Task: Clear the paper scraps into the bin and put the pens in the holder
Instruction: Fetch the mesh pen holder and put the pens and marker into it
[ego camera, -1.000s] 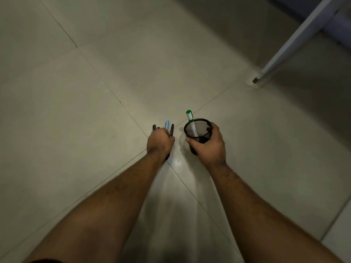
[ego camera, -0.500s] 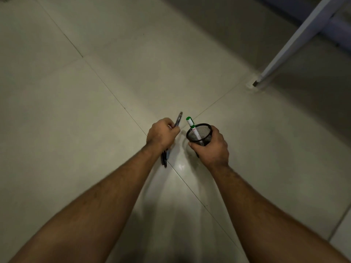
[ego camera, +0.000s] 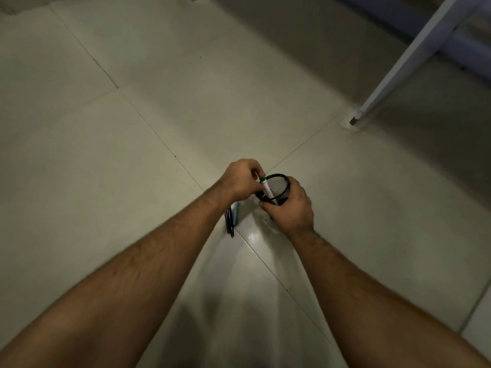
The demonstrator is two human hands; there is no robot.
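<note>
The person was crouched or bent over a pale tiled floor, both bare forearms stretched out ahead. The right hand was wrapped round the near side of a black mesh holder, fingers closed firmly on its wall, and the holder sat low over the floor, tipped a little so its round mouth showed; whether its base touched the tiles I could not tell, since the hand covered it. A white marker with a green cap stood slanted inside the holder, its cap poking above the rim on the left side. The left hand was bunched just beside that rim, its fingertips pinched together close to the marker's cap; a thin pale sliver showed between the fingers, but whether that was another pen or part of the marker I could not make out. Under the left wrist, a small bunch of pens lay on the floor, dark ones alongside a light blue one, just left of a grout line. Off to the far right a pale slanted furniture leg met the floor, well apart from the hands.
</note>
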